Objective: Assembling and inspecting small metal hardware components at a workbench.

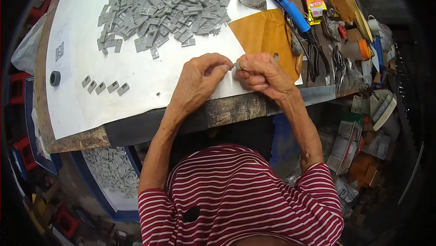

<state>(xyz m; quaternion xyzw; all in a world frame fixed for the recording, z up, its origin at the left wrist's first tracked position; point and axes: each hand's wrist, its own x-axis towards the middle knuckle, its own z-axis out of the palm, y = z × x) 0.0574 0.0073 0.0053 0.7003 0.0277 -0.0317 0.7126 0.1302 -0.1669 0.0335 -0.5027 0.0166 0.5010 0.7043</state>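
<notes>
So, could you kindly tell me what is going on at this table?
A person in a striped shirt has both hands close together over the near edge of a white sheet. The right hand pinches a small piece, too small to make out clearly, with the left hand right beside it. A large pile of grey parts lies farther back, and five similar parts sit apart in a row to the left.

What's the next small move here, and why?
Probably close the left hand's thumb and finger on the small part to steady it: the right hand pinches it, and the left is right beside it, though contact there is hard to make out.
</notes>
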